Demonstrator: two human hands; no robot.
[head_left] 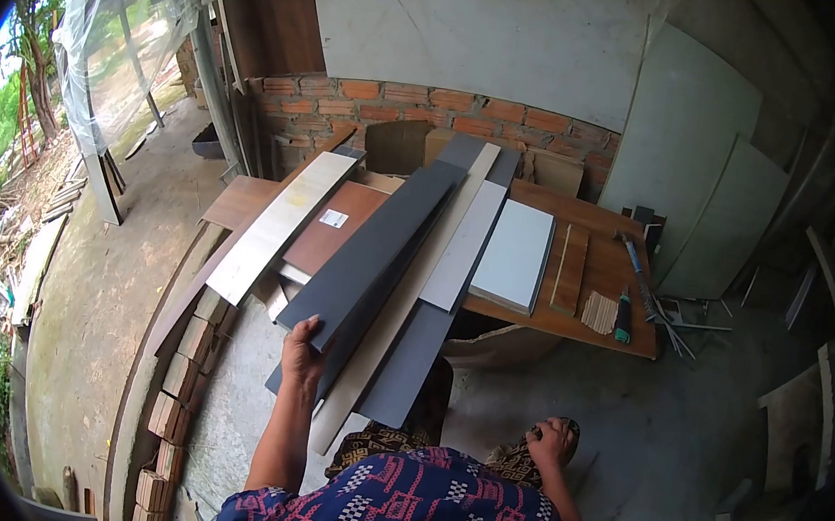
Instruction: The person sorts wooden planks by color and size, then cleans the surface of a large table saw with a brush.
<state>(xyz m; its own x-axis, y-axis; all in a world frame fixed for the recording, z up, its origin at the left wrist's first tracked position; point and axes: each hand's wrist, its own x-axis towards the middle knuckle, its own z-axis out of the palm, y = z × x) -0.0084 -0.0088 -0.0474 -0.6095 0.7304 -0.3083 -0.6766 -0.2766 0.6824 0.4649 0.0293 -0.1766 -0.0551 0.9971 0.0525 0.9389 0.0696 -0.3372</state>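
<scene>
My left hand (302, 352) grips the near end of a long dark grey board (378, 252), thumb on top. The board lies tilted over a stack of other long panels. Right of it run a narrow beige strip (404, 299), a light grey board (464, 245) and a wider dark grey panel (407, 365). My right hand (551, 442) is low at the right, resting on the patterned trouser leg with its fingers apart; it holds no board. A pale board (280, 227) and a brown panel with a white label (349, 219) lie to the left.
A brown wooden table (599, 253) carries a white panel (516, 255), a small pile of thin wood pieces (599, 313) and a green-and-black tool (623, 317). Bricks (169, 417) line the left floor edge. Large sheets (686, 136) lean on the back wall.
</scene>
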